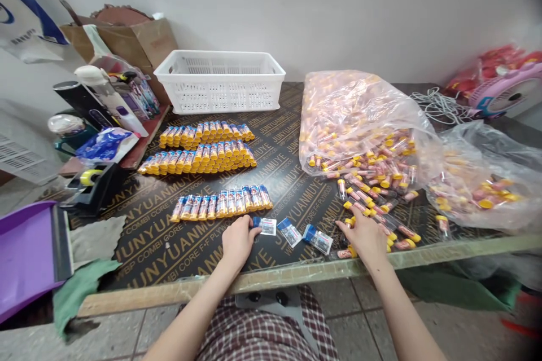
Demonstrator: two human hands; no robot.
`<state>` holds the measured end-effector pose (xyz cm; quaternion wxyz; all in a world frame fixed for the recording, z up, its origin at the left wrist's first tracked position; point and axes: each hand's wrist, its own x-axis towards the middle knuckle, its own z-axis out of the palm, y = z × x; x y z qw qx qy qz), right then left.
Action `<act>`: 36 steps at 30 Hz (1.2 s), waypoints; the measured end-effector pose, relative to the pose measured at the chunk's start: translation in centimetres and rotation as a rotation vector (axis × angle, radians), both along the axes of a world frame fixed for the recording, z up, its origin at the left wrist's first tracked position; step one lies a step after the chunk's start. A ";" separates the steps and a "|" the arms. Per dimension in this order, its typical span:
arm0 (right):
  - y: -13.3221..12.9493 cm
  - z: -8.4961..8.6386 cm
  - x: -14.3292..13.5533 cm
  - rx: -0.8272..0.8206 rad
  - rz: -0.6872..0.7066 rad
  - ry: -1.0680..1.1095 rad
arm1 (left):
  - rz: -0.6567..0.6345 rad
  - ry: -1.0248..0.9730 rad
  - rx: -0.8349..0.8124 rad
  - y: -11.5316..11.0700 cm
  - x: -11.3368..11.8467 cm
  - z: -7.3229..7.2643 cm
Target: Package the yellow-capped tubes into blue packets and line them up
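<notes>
My left hand (pixel 237 241) pinches the blue end of a small blue and white packet (pixel 267 226) lying at the table's front. Two similar packets, one in the middle (pixel 290 232) and one further right (pixel 318 240), lie between my hands. My right hand (pixel 363 235) rests at the pile of small yellow-capped tubes (pixel 383 175), its thumb and forefinger apart; no tube shows clearly between them. Beyond my left hand stands a row of blue-labelled tubes (pixel 224 203), with stacked rows of more such tubes (pixel 203 157) behind it.
A white plastic basket (pixel 226 90) stands at the back. Clear bags of tubes, one large (pixel 347 113) and one smaller (pixel 491 180), lie right. At left are a tape dispenser (pixel 95 186), bottles (pixel 84 104) and a purple dustpan (pixel 27 254). A pink fan (pixel 508 87) is far right.
</notes>
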<state>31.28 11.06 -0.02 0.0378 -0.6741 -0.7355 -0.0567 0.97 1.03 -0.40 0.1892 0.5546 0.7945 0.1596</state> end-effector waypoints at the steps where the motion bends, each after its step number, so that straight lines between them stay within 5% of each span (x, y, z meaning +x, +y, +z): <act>1: 0.1 -0.2 -0.1 -0.020 -0.002 0.050 | 0.002 -0.026 0.010 -0.2 -0.1 0.0; 6: 0.6 -0.5 -0.7 -0.034 0.043 0.430 | 0.035 -0.295 0.127 -0.9 -0.7 -0.1; 10: -0.5 0.8 -2.7 0.097 0.126 0.803 | 0.243 -0.876 0.233 -1.1 -0.2 0.6; 15: -4.5 3.3 -7.0 -0.044 0.274 1.207 | 0.511 -1.471 0.237 -0.9 1.0 2.1; 23: -8.8 3.4 -10.4 -0.063 0.447 1.347 | 0.655 -1.624 0.302 -0.5 0.9 2.5; 36: -10.2 2.8 -11.2 0.062 0.632 1.123 | 0.725 -1.525 0.408 -0.7 1.0 1.7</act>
